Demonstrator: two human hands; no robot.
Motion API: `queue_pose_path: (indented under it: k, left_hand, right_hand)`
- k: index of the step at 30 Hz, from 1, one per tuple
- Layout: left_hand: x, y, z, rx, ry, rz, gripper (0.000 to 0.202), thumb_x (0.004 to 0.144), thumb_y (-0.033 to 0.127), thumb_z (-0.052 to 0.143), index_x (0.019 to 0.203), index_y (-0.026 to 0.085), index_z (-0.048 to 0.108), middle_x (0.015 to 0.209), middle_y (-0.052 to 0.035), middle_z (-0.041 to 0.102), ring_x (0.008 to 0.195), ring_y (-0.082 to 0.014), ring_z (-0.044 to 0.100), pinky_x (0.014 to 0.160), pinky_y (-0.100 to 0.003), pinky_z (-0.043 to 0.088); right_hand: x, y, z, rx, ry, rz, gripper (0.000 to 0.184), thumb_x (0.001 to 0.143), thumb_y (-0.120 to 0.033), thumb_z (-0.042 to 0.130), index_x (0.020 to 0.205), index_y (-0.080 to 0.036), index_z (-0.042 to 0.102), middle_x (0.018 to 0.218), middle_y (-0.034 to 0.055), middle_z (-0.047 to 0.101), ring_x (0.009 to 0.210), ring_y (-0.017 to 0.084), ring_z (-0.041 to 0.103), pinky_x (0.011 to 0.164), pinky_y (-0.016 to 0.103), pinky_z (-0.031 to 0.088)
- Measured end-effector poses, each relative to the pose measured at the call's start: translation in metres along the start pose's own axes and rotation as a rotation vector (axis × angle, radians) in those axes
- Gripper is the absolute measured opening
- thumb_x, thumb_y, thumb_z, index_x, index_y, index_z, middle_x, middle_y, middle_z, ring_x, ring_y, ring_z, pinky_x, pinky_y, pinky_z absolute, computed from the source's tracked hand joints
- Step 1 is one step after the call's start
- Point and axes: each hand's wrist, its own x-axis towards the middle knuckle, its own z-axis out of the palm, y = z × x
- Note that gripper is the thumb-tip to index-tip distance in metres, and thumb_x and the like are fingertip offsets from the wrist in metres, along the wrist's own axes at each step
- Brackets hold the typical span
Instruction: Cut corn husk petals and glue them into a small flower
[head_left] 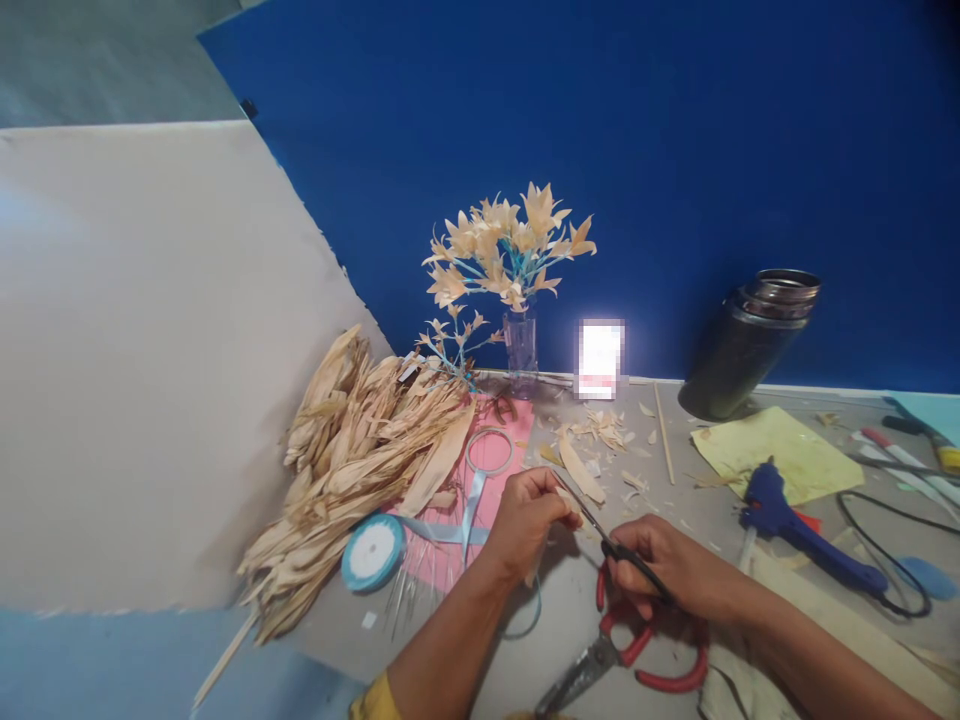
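Near the middle of the table my left hand pinches a small pale piece of dried husk. From the right, my right hand grips black-handled scissors, whose blades reach to the husk piece by my left fingertips. Beneath my right hand lies a larger pair of red-handled scissors. Husk scraps and a longer husk strip are scattered beyond my hands. To the left sit a roll of light blue ribbon and several thin wires.
A big bundle of dried husks covers the table's left side. At the back stands a clear vase of husk flowers. On the right are a dark flask, yellow paper and a blue glue gun with its cord.
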Motion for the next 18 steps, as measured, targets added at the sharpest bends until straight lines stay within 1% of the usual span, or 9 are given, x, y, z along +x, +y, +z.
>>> queue_pose_path:
  k: [3,5,8,11,13,15,18]
  left_hand:
    - [0.000,0.001,0.000,-0.010,0.000,-0.001,0.005,0.055,0.013,0.060,0.055,0.017,0.057,0.053,-0.0016,0.063,0.051,-0.0131,0.056,0.056,-0.026,0.043]
    - [0.000,0.001,-0.001,-0.027,-0.014,0.000,0.006,0.055,0.012,0.061,0.056,0.017,0.058,0.053,-0.0019,0.063,0.051,-0.0127,0.056,0.057,-0.026,0.043]
    - [0.001,-0.001,-0.001,-0.129,-0.023,-0.020,0.007,0.058,0.014,0.067,0.059,0.015,0.060,0.056,-0.0024,0.065,0.053,-0.0126,0.058,0.058,-0.025,0.044]
    - [0.003,-0.005,-0.001,-0.276,-0.020,-0.080,0.015,0.061,0.019,0.076,0.068,0.014,0.063,0.062,-0.0026,0.067,0.058,-0.0133,0.062,0.060,-0.025,0.046]
    - [0.003,-0.007,-0.001,-0.329,-0.017,-0.103,0.018,0.062,0.021,0.078,0.070,0.014,0.064,0.064,-0.0031,0.068,0.061,-0.0136,0.064,0.062,-0.025,0.047]
    - [0.003,-0.009,-0.001,-0.343,-0.012,-0.103,0.019,0.063,0.021,0.079,0.070,0.014,0.062,0.065,-0.0037,0.068,0.062,-0.0138,0.065,0.063,-0.024,0.047]
    - [0.003,-0.009,0.000,-0.335,-0.004,-0.089,0.018,0.064,0.021,0.077,0.068,0.014,0.061,0.064,-0.0036,0.068,0.060,-0.0137,0.064,0.062,-0.025,0.046]
  right_hand:
    - [-0.001,-0.001,0.000,0.003,0.014,0.049,0.040,0.080,-0.048,0.066,0.056,-0.019,0.052,0.046,-0.0008,0.057,0.043,0.009,0.042,0.042,0.019,0.028]
    - [-0.001,-0.001,0.000,0.018,0.005,0.062,0.041,0.080,-0.049,0.065,0.056,-0.019,0.052,0.046,-0.0006,0.057,0.042,0.008,0.039,0.041,0.020,0.026]
    - [0.000,0.000,0.000,0.047,-0.012,0.028,0.046,0.082,-0.058,0.065,0.062,-0.018,0.056,0.050,-0.0001,0.058,0.042,0.008,0.037,0.041,0.021,0.025]
    - [0.002,0.002,0.001,0.106,-0.015,-0.061,0.054,0.082,-0.070,0.061,0.070,-0.018,0.057,0.058,0.0014,0.063,0.045,0.009,0.042,0.044,0.021,0.029]
    - [0.003,0.001,0.002,0.133,-0.013,-0.091,0.058,0.081,-0.075,0.059,0.071,-0.018,0.056,0.060,0.0016,0.063,0.047,0.009,0.044,0.046,0.021,0.031]
    - [0.003,-0.001,0.004,0.129,-0.004,-0.078,0.057,0.080,-0.074,0.060,0.070,-0.018,0.055,0.058,0.0005,0.061,0.046,0.009,0.044,0.045,0.021,0.030]
    - [0.003,-0.005,0.005,0.089,0.022,-0.023,0.050,0.079,-0.066,0.063,0.065,-0.018,0.055,0.053,-0.0008,0.059,0.042,0.008,0.041,0.042,0.020,0.029]
